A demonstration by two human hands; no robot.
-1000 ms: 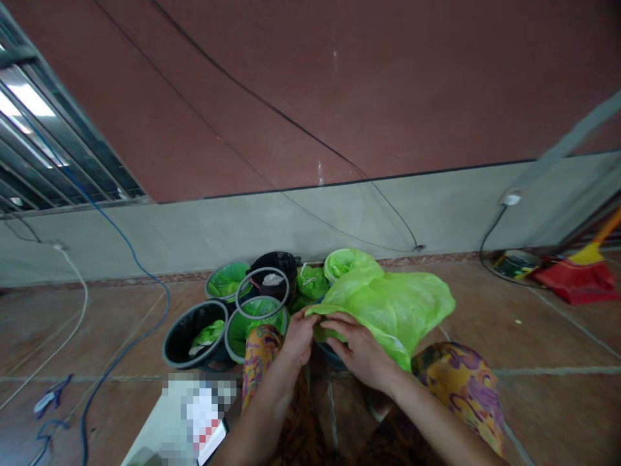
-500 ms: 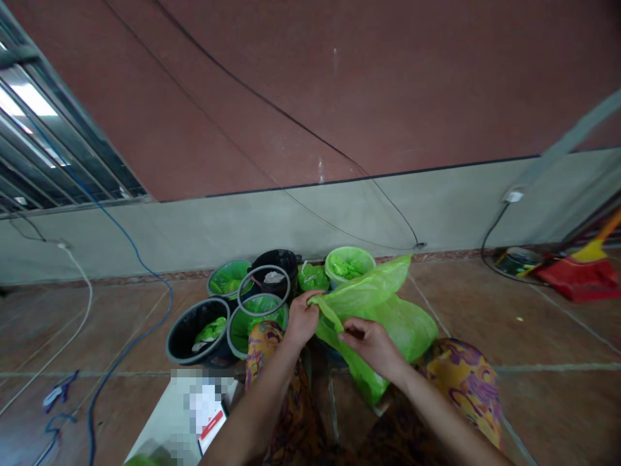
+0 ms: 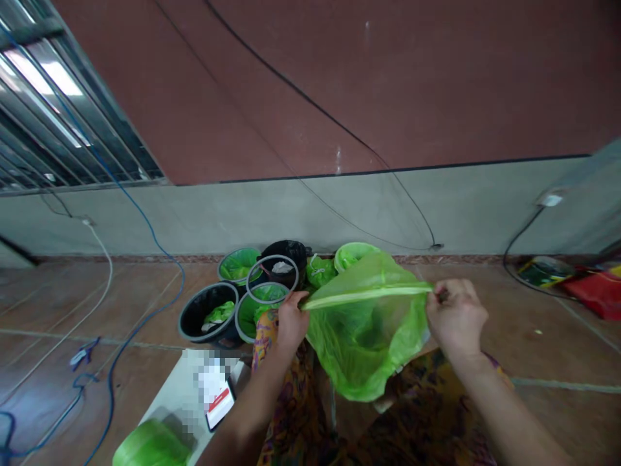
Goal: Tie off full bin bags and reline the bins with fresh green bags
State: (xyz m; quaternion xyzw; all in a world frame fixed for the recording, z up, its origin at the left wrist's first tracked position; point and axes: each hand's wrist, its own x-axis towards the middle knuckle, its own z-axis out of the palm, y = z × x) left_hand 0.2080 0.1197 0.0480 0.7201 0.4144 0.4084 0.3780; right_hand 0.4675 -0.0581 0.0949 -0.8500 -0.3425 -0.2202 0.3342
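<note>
A thin green plastic bag (image 3: 369, 343) is stretched wide in front of my knees, its far rim pulled into a straight, taut band. My left hand (image 3: 292, 321) grips one end of that rim, fingers closed. At the other end, my right hand (image 3: 457, 316) holds the rim in a closed fist. The bag's mouth gapes toward me and its near side sags. Just left of my left hand are a bin with a green liner (image 3: 247, 315) and a loose grey ring (image 3: 296, 272) lying across the bins. Whatever stands under the bag is hidden.
More bins stand by the wall: a dark bin (image 3: 187, 327), a black-lined bin (image 3: 301, 249), a light green bin (image 3: 342, 254). A white stool (image 3: 169, 382) holds a phone (image 3: 220, 404) and a green roll (image 3: 150, 445). A blue hose (image 3: 180, 285) crosses the floor; a red dustpan (image 3: 599, 291) lies right.
My right hand has moved right and up, away from my left hand. The bag, bunched between my hands before, is now spread open. The view has shifted slightly.
</note>
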